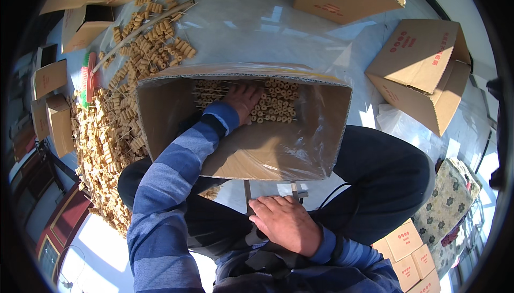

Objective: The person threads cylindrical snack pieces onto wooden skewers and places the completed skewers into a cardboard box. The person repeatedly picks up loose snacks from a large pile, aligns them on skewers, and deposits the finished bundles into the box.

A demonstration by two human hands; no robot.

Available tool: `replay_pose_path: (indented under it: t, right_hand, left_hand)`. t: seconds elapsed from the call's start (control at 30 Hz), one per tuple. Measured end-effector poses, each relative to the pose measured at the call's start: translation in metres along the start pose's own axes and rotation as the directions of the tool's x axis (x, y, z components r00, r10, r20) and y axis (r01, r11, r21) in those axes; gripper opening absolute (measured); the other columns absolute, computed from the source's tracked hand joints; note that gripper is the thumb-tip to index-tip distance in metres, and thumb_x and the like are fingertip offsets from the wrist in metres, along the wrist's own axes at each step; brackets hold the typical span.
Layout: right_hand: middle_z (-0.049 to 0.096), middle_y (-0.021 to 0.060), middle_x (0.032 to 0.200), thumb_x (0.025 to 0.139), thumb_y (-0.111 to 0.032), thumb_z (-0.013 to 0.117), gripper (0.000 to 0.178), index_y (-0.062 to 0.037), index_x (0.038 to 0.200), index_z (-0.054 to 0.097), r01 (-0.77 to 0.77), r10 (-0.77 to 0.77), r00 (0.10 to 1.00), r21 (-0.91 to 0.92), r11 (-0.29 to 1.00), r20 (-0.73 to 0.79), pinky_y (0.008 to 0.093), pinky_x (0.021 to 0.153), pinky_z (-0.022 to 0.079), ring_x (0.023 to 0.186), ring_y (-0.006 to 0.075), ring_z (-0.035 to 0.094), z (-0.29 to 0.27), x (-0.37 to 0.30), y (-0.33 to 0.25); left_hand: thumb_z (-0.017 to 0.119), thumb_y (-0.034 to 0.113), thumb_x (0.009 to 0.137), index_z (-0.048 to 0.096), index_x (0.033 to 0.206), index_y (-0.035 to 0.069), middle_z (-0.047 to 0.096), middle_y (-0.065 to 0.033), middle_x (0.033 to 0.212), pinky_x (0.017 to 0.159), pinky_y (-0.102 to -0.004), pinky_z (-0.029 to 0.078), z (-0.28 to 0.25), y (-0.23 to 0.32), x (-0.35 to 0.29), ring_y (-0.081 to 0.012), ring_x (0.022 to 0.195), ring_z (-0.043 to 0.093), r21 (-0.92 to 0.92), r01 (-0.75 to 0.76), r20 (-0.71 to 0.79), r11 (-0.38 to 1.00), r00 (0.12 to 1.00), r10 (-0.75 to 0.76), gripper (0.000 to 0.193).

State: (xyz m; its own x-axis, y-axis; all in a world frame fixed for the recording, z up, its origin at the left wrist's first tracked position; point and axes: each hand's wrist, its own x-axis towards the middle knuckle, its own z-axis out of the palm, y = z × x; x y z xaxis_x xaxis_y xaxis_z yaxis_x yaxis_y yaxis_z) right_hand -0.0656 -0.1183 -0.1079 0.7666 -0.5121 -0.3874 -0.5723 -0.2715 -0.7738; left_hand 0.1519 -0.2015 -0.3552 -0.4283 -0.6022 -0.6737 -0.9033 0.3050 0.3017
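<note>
A cardboard box (257, 156), its top gaping toward me, stands between my legs with a clear plastic liner (302, 156) inside. Skewered tan ridged rolls (278, 103) are stacked at its far end; some show round ends with holes, while thin sticks (206, 97) stick out on the left side. My left hand (243, 100) reaches in and lies on the stack, fingers outstretched and palm down. Outside the box's near edge, my right hand (286, 223) is at my lap, loosely bent and apparently empty, beside a metal bar (247, 190). Its fingertips are partly hidden.
A large heap of skewered rolls (107, 148) spreads over the floor at left, with a green and red brush (88, 79) and a curved pale strip (142, 31). Cardboard boxes (420, 57) stand around; smaller cartons (404, 239) and a patterned cloth (444, 207) are at lower right.
</note>
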Motion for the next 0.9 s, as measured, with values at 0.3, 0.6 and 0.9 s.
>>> replay_pose_path:
  t: [0.3,0.6,0.9]
  right_hand:
    - [0.063,0.0030,0.100,0.093,-0.029,0.065,0.030,-0.0077,0.115,0.062,-0.007,0.008,1.000,-0.029,1.000,0.023,0.0345,0.083,0.045,0.093,0.0178,0.061,0.002,0.001,0.001]
    - [0.066,0.0063,0.104,0.094,-0.027,0.064,0.031,-0.0062,0.116,0.063,-0.020,0.022,0.999,-0.046,0.999,0.035,0.0357,0.086,0.046,0.098,0.0214,0.063,0.002,-0.001,-0.005]
    - [0.069,0.0158,0.106,0.094,-0.025,0.064,0.032,-0.0016,0.115,0.065,0.004,0.014,0.995,-0.173,0.985,0.100,0.0419,0.086,0.050,0.100,0.0334,0.065,0.020,-0.003,-0.011]
  left_hand:
    - [0.070,0.016,0.083,0.047,0.144,0.013,0.047,-0.0174,0.144,0.107,-0.0508,0.042,0.036,-0.018,0.014,-0.0410,0.129,0.048,-0.091,-0.037,-0.193,0.995,0.981,0.019,0.065]
    - [0.056,-0.001,0.084,0.059,0.132,0.007,0.055,-0.0215,0.135,0.107,-0.0450,0.045,0.018,-0.023,0.017,-0.0399,0.123,0.055,-0.202,-0.020,-0.199,0.979,0.980,-0.021,0.048]
    - [0.059,0.025,0.097,0.048,0.143,0.005,0.050,-0.0251,0.141,0.106,-0.0436,0.047,-0.128,-0.008,-0.140,-0.0405,0.123,0.056,-0.367,0.147,-0.222,0.918,0.945,-0.240,0.052]
